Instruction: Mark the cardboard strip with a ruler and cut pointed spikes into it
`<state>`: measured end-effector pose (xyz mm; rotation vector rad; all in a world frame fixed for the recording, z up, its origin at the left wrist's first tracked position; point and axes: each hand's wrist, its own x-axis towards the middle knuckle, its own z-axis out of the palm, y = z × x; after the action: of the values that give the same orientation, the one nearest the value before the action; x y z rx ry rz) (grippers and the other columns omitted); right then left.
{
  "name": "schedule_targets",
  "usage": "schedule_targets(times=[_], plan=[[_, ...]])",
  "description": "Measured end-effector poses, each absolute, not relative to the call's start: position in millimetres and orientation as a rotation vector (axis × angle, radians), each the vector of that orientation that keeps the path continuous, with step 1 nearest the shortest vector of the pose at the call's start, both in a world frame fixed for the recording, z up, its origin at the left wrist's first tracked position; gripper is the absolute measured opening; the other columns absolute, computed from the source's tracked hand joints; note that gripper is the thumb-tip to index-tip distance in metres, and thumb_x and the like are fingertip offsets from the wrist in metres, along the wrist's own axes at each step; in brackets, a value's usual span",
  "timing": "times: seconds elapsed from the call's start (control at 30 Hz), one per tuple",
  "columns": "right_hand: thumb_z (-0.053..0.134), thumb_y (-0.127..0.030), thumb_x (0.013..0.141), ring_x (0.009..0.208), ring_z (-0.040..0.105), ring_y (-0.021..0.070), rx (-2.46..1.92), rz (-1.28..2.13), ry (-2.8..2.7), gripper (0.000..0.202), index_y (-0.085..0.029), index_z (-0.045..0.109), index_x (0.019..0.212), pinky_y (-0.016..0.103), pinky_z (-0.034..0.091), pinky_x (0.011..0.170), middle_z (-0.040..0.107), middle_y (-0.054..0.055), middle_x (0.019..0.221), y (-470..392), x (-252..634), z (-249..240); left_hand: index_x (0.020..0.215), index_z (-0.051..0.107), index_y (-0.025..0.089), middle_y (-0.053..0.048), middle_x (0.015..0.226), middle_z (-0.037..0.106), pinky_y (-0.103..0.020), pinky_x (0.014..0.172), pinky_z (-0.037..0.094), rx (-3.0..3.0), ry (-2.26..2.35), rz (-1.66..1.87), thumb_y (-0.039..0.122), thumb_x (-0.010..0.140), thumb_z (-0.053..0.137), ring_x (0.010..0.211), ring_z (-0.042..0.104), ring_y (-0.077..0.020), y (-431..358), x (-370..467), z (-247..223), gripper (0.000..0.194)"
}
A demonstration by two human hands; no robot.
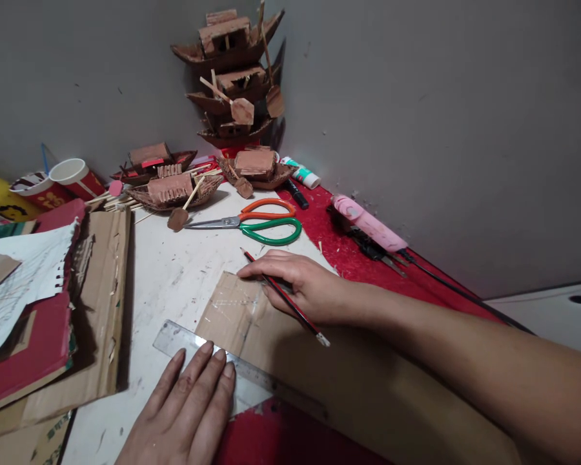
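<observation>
Left hand (pixel 188 403), fingers slightly apart, presses clear ruler (pixel 174 332), eight o'clock from right hand (pixel 314 290), which pinches pencil (pixel 296 311), tip toward eleven, over cardboard (pixel 219 315). Steadiest marking: even fingertip pressure, ruler unskewed, pencil tip snug against ruler, light stroke.

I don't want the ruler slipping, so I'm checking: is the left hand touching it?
Touching: the head view shows the left hand with its fingers lying across the clear ruler.

Picture edges crop left hand (pixel 186 407) and yellow container (pixel 10 197).
</observation>
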<state>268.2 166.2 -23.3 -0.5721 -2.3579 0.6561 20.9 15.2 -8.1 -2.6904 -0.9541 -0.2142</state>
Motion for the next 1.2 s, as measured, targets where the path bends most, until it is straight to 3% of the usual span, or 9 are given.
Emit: schedule_targets(times=[0.17,0.6,0.77,0.93,1.2], plan=[[0.051,-0.004,0.081,0.093,0.063,0.0196,-0.604,0.649,-2.365,0.037,-0.016,0.064,0.114,0.034,0.053,0.085,0.070,0.010,0.101,165.1,268.9,-22.2,0.121,0.063,0.011,-0.009,0.121,0.070,-0.037,0.117,0.026,-2.664,-0.943,-0.266,0.059,0.089,0.053,0.122,0.057,-0.0238,15.9,23.2,-9.4,0.059],[0.051,-0.005,0.079,0.097,0.066,0.0204,-0.634,0.652,-2.358,0.039,-0.015,0.064,0.113,0.035,0.054,0.087,0.071,0.011,0.106,163.3,270.0,-22.2,0.116,0.066,0.012,-0.009,0.118,0.072,-0.037,0.118,0.025,-2.631,-0.925,-0.298,0.058,0.087,0.056,0.116,0.062,-0.0226,18.2,27.7,-2.3,0.055],[0.051,-0.005,0.079,0.094,0.066,0.0201,-0.638,0.651,-2.359,0.038,-0.017,0.064,0.113,0.036,0.054,0.086,0.072,0.010,0.104,162.8,269.7,-20.7,0.119,0.064,0.013,-0.009,0.119,0.071,-0.036,0.112,0.037,-2.655,-0.977,-0.322,0.050,0.088,0.058,0.118,0.061,-0.0225,14.7,25.7,-2.2,0.049],[0.052,-0.007,0.081,0.095,0.065,0.0200,-0.627,0.657,-2.361,0.035,-0.016,0.063,0.113,0.035,0.054,0.085,0.071,0.011,0.103,163.6,270.3,-21.5,0.122,0.061,0.006,-0.016,0.123,0.068,-0.038,0.102,0.048,-2.613,-1.068,-0.327,0.044,0.088,0.058,0.121,0.059,-0.0270,12.7,22.2,-5.4,0.051],[0.052,-0.010,0.085,0.094,0.065,0.0203,-0.605,0.633,-2.362,0.030,-0.012,0.064,0.112,0.034,0.054,0.084,0.070,0.012,0.100,164.8,269.0,-21.2,0.126,0.058,0.006,-0.016,0.126,0.065,-0.038,0.099,0.051,-2.655,-1.120,-0.309,0.039,0.088,0.059,0.123,0.057,-0.0263,13.4,21.5,-3.7,0.050]])
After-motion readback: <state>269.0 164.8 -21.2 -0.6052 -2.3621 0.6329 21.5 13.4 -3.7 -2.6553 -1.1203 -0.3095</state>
